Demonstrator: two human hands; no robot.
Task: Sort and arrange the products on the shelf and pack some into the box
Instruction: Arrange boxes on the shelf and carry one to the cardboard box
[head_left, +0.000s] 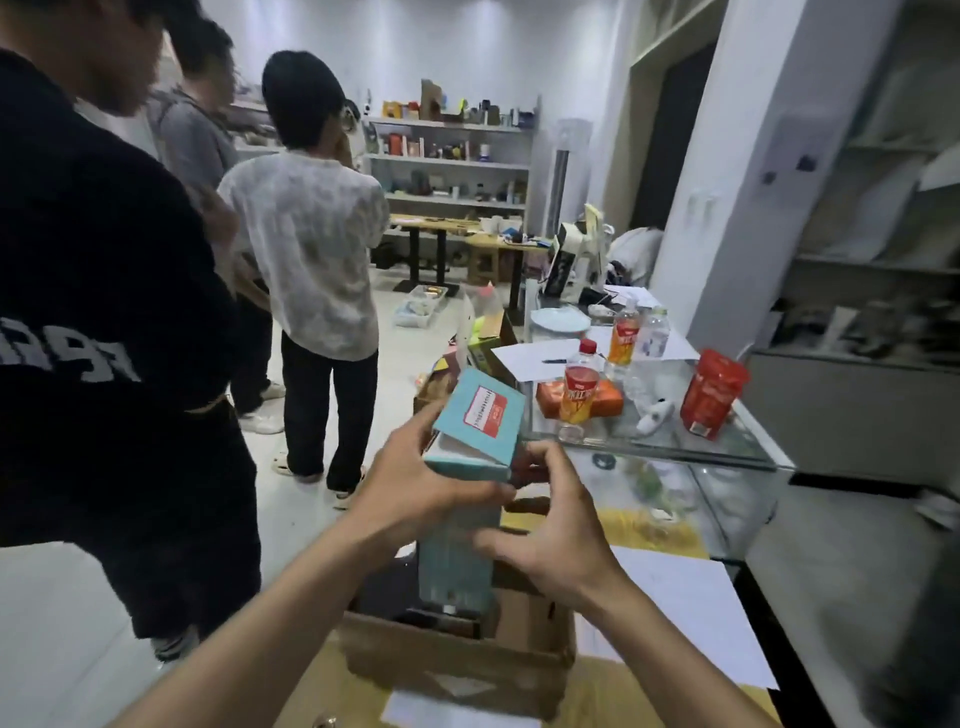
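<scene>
Tall teal carton, top flap raised, standing in open cardboard box, left hand gripping its top, right hand curled round its side

A workroom or lab: cluttered wall shelves, wooden worktables, and a glass counter.

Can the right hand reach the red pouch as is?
Likely yes: nothing stands between the right hand and the red pouch on the glass top. But it's on the teal box, so must let go first.
</scene>
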